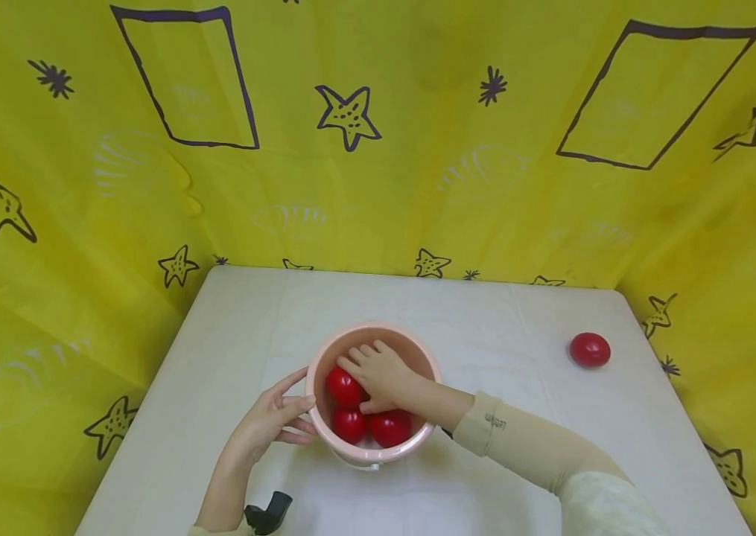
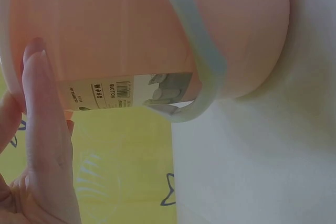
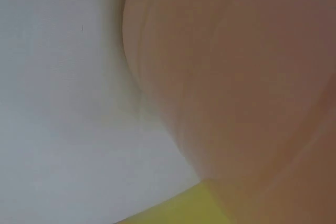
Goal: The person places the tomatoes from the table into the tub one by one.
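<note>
A pink bucket [image 1: 426,434] stands upright on the white table, with a pale handle [image 2: 199,40] and a printed label [image 2: 126,93] on its outer wall. My left hand [image 1: 267,417] holds it at the left side, thumb at the rim and other fingers along the outside. My right hand [image 1: 384,376] reaches inside over the right rim, fingers spread beside a shiny red round fruit-like thing [image 1: 342,388]. Two more red round things, one at the front left [image 1: 348,426] and one at the front right [image 1: 391,427], lie below the hand. The palm's underside is hidden.
Another red round thing [image 1: 590,350] lies on the right part of the table [image 1: 498,327]. A yellow curtain [image 1: 404,201] with star drawings surrounds the table at the back and sides. The right wrist view shows mostly the bucket's outer wall [image 3: 236,77].
</note>
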Demonstrator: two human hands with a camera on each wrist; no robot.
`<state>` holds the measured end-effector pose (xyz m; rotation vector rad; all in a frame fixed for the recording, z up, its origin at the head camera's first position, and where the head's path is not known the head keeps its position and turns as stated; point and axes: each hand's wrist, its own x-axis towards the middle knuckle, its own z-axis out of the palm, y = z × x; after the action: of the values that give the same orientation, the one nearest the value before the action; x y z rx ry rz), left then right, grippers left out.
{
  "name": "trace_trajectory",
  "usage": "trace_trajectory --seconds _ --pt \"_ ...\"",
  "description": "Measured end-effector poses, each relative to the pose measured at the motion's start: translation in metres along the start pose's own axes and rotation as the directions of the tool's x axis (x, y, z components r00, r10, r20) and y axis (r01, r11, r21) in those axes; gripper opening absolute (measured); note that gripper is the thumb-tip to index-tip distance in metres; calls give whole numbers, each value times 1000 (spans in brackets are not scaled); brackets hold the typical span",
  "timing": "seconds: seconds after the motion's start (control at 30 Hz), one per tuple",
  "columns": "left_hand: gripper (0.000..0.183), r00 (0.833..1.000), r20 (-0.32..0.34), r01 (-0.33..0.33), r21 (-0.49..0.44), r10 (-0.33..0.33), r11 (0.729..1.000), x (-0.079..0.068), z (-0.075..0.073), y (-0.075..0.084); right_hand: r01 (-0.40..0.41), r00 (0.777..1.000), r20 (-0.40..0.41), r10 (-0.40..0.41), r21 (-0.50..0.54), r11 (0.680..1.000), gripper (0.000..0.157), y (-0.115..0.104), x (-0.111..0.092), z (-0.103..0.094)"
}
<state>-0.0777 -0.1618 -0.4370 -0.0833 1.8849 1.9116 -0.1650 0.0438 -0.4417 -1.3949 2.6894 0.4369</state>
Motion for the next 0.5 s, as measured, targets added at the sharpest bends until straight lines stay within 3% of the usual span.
trace_trajectory --seconds 0.2,0.3,0.4,0.5 --pt "65 1000 -3 -1 -4 1 1000 0 0 -1 11 997 -79 -4 91 996 83 6 -9 -3" --pt "65 1000 0 -1 -3 1 1000 1 0 -2 28 988 -156 -2 161 987 77 14 -18 -5" --pt "65 1000 7 -3 -6 3 1000 1 0 -2 16 958 -281 51 231 973 70 29 -31 -8" --pt "66 1000 10 -9 -8 9 1000 1 -1 -1 -59 906 -388 168 278 959 65 50 -47 -11"
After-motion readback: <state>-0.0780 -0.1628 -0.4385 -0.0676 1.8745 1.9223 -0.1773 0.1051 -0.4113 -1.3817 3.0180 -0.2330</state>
